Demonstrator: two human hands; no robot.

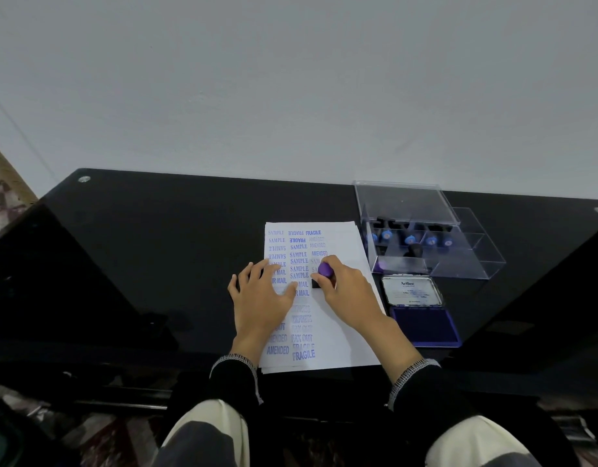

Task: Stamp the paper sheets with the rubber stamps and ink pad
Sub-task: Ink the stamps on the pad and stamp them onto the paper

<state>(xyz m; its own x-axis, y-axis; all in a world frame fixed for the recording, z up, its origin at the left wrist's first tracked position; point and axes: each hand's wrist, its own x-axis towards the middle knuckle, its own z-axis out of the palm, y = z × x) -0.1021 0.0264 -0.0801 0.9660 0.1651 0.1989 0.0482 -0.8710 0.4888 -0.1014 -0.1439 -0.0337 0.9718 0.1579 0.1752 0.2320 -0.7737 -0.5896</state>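
From the head view, your left hand [261, 295] lies flat on the paper sheets [341, 332], fingers spread — that pins the stack so it cannot slide on the glossy black table [156, 247] while you press. Your right hand [346, 288] is closed around a rubber stamp [324, 274] with a purple knob, its dark base down on the sheet in the third column of impressions, just right of the SAMPLE and AIR MAIL marks. The top sheet is already well covered on its left half; the right side is bare. The ink pad [424, 323] sits open just beside the paper's right edge, lid [412, 291] folded back — near your stamping hand, I'd judge, for quick re-inking. Behind it the clear stamp case [425, 237] holds the other stamps, blue-capped.
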